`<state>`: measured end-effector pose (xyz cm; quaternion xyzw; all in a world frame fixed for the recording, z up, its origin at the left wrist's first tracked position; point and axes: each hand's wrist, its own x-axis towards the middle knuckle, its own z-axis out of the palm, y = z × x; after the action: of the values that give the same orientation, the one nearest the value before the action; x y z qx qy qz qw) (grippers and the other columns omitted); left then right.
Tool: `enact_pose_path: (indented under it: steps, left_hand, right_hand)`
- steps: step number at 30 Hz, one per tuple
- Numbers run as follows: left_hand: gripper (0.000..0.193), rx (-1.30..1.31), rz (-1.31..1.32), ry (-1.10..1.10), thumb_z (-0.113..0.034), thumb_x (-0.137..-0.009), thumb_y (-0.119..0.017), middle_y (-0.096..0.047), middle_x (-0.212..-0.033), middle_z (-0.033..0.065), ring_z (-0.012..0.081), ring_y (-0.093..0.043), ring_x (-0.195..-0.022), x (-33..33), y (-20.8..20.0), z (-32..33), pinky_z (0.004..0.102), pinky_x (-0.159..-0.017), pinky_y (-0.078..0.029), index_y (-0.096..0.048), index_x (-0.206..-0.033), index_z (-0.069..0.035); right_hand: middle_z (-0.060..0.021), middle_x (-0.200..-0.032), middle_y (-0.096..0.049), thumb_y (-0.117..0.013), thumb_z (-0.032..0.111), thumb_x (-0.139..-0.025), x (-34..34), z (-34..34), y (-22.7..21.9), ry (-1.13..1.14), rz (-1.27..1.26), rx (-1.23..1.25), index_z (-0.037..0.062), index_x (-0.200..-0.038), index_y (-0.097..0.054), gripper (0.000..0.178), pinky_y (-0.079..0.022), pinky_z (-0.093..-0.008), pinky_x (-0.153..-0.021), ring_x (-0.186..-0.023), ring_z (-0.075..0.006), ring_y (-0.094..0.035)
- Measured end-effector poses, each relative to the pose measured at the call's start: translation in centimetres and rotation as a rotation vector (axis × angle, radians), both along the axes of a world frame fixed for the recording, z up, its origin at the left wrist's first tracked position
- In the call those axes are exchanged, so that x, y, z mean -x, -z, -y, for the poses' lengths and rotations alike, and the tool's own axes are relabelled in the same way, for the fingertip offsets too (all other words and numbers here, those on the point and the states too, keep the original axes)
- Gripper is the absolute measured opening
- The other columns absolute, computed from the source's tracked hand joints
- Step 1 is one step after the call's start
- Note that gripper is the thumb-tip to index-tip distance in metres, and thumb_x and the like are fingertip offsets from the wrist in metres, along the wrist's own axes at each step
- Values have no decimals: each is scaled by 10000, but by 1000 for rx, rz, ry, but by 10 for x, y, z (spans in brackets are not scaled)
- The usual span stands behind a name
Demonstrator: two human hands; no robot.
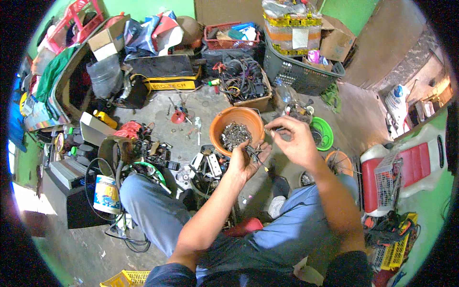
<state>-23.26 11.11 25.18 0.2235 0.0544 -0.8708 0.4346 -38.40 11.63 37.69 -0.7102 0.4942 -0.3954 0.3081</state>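
Note:
My left hand is cupped palm up at the near edge of the orange bowl. Several dark screws lie across its palm and fingers. Inside the bowl is a heap of small metal screws. To the right of the bowl, my right hand is raised with thumb and forefinger pinched together. Whatever sits between those fingertips is too small to name.
A green bowl and another orange bowl stand to the right. Metal machine parts crowd the floor left of my hands. Beyond the orange bowl is a cardboard box of cables. A red funnel lies farther left.

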Motion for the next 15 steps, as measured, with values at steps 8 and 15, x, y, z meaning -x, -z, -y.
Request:
enact_pose_path:
  steps: [8,15]
  left_hand:
    - [347,138,136,81,-274,-1047,-317,-629,-1040,142,278,-653,-952,-67,-70,6,448,-842,-593,-526,-1171,-28]
    - [316,99,79,65,-263,-1050,-328,-643,-1048,117,255,-660,-995,-78,-53,2,464,-872,-584,-517,-1191,-52]
  right_hand:
    - [-138,-993,-697,-642,-48,-803,-55,-11,-1,-183,-64,86,-1,-1005,-695,215,-546,-352,-817,-931,-263,-691]
    - [-150,-993,-688,-666,20,-831,-58,1,0,-193,-67,247,4,-1001,-696,174,-541,-376,-822,-931,-302,-681]
